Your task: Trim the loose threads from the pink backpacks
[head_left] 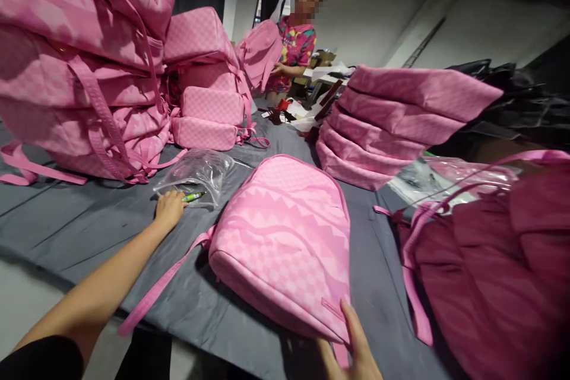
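A pink backpack (285, 237) with a checked and zigzag pattern lies front side up on the grey-covered table, close to me. My right hand (351, 338) grips its lower right corner, thumb on top and the other fingers partly hidden beneath. Farther left, my left hand (170, 209) is closed at one end of a green pen (193, 196), beside a clear plastic bag (202, 169). The pen's dark end points right, over the edge of that bag. A loose pink strap (167, 285) trails from the backpack toward the table's front edge.
Tall piles of pink backpacks (84, 71) and smaller pink bags (209, 107) stand at left. Folded pink pieces (396, 124) are stacked behind right, and dark magenta bags (494, 255) fill the right side. Across the table (369, 273), another person (298, 41) holds a pink backpack (260, 53).
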`<state>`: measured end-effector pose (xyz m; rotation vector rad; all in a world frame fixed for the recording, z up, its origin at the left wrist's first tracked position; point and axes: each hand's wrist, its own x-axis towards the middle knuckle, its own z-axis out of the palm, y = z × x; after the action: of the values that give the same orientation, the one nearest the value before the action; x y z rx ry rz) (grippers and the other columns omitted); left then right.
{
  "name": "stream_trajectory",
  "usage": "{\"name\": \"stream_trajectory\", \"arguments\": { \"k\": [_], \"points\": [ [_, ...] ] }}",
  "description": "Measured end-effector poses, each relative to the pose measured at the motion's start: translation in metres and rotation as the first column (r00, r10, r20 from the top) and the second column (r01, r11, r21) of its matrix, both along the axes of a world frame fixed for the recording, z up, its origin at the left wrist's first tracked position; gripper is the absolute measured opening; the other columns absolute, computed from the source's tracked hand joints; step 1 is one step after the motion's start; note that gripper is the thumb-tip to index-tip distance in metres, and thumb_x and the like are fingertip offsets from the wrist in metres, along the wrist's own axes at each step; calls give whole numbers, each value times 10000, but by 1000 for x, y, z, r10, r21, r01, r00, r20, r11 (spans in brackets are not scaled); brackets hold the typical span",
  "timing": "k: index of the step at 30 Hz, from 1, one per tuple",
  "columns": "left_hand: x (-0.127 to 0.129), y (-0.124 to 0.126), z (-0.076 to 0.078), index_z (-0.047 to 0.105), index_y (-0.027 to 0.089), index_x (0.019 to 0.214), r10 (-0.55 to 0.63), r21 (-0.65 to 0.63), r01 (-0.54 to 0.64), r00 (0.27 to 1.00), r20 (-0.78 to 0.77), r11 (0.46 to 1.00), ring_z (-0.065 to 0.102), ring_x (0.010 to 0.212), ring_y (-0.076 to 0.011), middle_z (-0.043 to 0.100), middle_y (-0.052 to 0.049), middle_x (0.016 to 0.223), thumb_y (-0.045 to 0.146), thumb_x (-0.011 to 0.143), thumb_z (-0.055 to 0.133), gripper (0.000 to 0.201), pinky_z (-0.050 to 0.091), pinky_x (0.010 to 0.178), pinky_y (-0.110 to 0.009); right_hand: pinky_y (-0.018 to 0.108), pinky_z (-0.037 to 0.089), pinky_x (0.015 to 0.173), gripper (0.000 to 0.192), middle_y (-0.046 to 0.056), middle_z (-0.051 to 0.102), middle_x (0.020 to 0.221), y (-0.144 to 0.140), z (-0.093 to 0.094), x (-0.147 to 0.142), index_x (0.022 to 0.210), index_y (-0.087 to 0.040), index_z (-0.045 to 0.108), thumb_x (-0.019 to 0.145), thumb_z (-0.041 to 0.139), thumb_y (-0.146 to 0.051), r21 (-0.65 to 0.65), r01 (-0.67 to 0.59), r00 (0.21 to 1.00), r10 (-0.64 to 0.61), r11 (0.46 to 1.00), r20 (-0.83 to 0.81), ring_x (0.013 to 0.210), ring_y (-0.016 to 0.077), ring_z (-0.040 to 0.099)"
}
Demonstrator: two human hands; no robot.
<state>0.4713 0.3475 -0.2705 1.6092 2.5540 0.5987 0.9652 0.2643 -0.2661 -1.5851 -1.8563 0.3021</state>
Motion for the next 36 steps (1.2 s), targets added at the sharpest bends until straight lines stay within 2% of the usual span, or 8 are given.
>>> {"name": "stream_trajectory", "arguments": {
  "k": [7,12,20,23,25,29,33,36],
  "points": [
    [47,-72,48,585,174,1108,72,69,-77,995,74,995,628,770,-211,675,-48,846,405,943,415,331,447,692,-280,469,331,1166,821,64,353,1573,51,22,-18,1559,-228,278,766,483,-180,-124,-384,915,359,915,-185,1441,252,347],
    [104,-91,90,602,180,1065,-295,354,228,944,148,907,623,847,-181,667,-27,904,479,956,368,395,472,772,-273,509,296,1181,732,77,446,1500,41,30,-71,1507,-204,399,782,443,-105,-62,-624,769,598,779,-224,1441,242,331],
    [136,-165,102,654,222,1045,-387,345,411,911,-140,844,656,1022,-217,726,-43,1039,383,983,435,278,370,1052,-445,495,345,1163,748,59,451,1501,7,36,-63,1506,-266,394,797,440,-30,-69,-672,736,653,738,-182,1420,221,378],
    [154,-180,117,657,231,996,-370,396,361,927,-58,844,681,810,-182,734,-11,896,472,958,473,305,479,815,-311,537,375,1134,756,131,389,1545,-24,67,-74,1533,-235,344,818,520,-66,-82,-634,772,636,769,2,1435,276,363],
    [169,-184,120,657,253,1024,-385,397,360,923,-17,844,688,730,-181,736,6,840,479,929,501,290,464,631,-257,614,325,1133,756,193,304,1580,-48,88,-89,1539,-199,323,827,556,-93,131,-525,846,499,841,187,1470,338,277],
    [204,-183,113,669,217,945,-631,425,578,775,-19,697,697,697,-199,741,-29,828,281,845,496,210,507,608,-268,643,232,1152,578,153,508,1443,-76,114,-112,1498,-248,357,937,470,-169,440,-527,829,326,727,454,1387,319,396],
    [239,-182,107,677,224,946,-812,320,777,583,-37,543,704,841,-202,741,-50,936,305,915,510,189,563,710,-290,468,478,938,560,102,658,945,-86,111,-93,1402,-119,448,858,528,-221,223,-488,821,358,844,444,897,254,603],
    [247,-191,91,609,265,1262,-861,329,869,454,-229,371,643,1148,-253,672,-76,1260,423,913,574,385,562,924,-371,378,509,778,623,100,654,993,-98,80,-49,1369,-161,477,756,575,-212,67,-428,872,393,901,290,890,248,620]
  ]
}}
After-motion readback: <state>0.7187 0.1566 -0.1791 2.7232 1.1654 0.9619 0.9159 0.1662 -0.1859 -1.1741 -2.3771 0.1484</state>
